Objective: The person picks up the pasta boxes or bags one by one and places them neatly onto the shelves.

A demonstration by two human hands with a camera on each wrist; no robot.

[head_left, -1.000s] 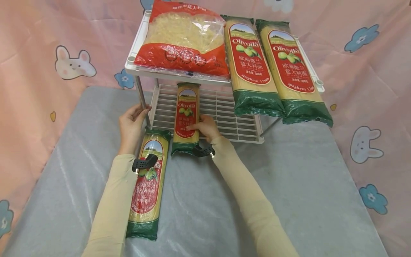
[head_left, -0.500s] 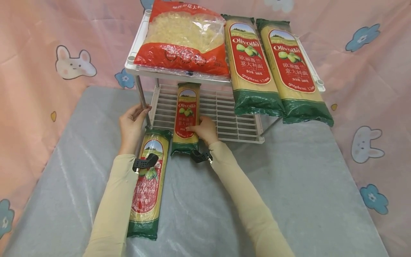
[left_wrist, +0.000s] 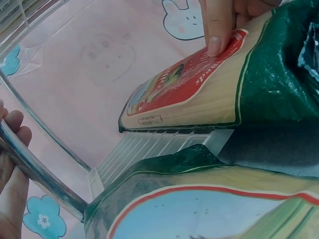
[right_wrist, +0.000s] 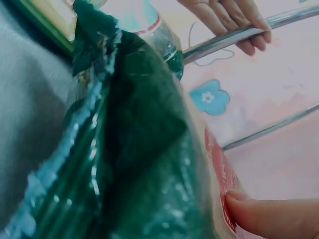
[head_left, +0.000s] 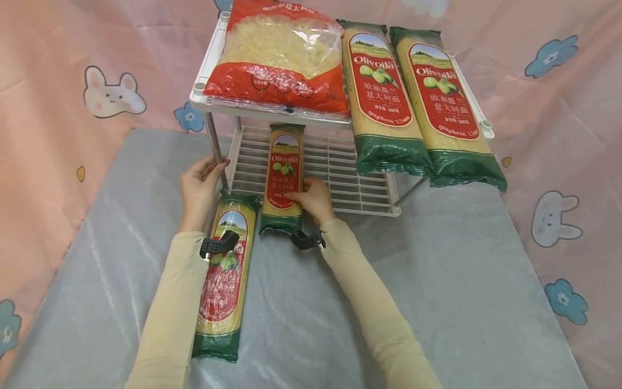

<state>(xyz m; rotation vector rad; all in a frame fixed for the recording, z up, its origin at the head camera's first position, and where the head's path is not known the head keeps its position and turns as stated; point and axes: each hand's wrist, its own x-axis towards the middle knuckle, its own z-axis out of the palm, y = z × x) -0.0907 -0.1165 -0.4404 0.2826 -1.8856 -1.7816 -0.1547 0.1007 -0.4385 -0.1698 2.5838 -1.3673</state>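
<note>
A spaghetti pack (head_left: 283,167) with green ends and a red label lies lengthwise on the lower tier of a white wire rack (head_left: 369,189). My right hand (head_left: 317,200) holds its near right side, thumb on the label; the other fingers are mostly hidden in the head view. The left hand (head_left: 200,186) grips the rack's front left metal post (head_left: 213,135), its fingers curled round the bar (left_wrist: 42,184) in the left wrist view. Under the left wrist, another spaghetti pack (head_left: 221,292) lies on the grey cloth, its far end at the rack's front left corner.
On the upper tier sit a red bag of pasta (head_left: 286,59) and two spaghetti packs, one left (head_left: 384,92) and one right (head_left: 447,102); both overhang the front edge. Grey cloth (head_left: 437,281) covers the table. A pink patterned curtain (head_left: 573,162) hangs behind.
The right wrist and forearm have shifted slightly while the hand keeps hold of the spaghetti pack, which stays in nearly the same place. My left hand has not moved from the post.
</note>
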